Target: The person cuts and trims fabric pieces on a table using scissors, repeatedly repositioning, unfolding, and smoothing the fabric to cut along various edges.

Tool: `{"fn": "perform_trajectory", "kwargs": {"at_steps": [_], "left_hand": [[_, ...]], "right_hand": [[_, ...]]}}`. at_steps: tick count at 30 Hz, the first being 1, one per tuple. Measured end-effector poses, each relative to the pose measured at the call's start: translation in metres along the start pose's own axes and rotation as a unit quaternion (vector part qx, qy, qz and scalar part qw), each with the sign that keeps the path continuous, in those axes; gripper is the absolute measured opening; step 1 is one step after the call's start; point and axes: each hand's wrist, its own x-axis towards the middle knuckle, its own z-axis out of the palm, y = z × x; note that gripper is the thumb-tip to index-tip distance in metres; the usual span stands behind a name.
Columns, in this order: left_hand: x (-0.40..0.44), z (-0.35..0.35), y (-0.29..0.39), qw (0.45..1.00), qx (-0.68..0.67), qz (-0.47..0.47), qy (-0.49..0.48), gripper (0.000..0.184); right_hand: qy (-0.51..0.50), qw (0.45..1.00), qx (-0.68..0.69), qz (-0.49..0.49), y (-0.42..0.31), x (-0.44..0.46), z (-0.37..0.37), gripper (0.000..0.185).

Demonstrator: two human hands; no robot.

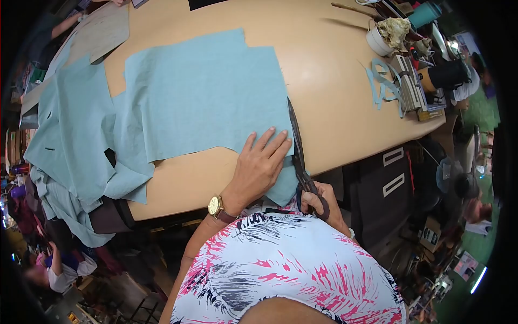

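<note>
A large piece of light blue-green fabric (210, 92) lies spread over the table, bunched and folded toward the left. My left hand (260, 162) rests flat on its lower right corner, fingers stretched out, with a wristwatch (215, 205) on that wrist. Close to the table's front edge, my right hand (324, 204) grips the dark handles of a pair of scissors (300, 156). Their long blades point away from me along the fabric's right edge. Below my left hand, a part of the fabric hangs over the table edge.
The tan table (334, 102) has a white cup (379, 42), a stack of books or boxes (408, 81) and loose blue-green strips (384, 86) at its right. Grey sheet material (102, 32) lies at the far left, near another person's arm (67, 24). Dark drawers (377, 189) stand under the right side.
</note>
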Motion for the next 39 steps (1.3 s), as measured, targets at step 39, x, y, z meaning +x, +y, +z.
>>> {"fn": "perform_trajectory", "kwargs": {"at_steps": [39], "left_hand": [[-0.006, -0.001, 0.006, 0.999, -0.045, 0.007, -0.011, 0.039]], "right_hand": [[0.062, 0.996, -0.048, 0.047, 0.000, -0.012, 0.008, 0.024]]}}
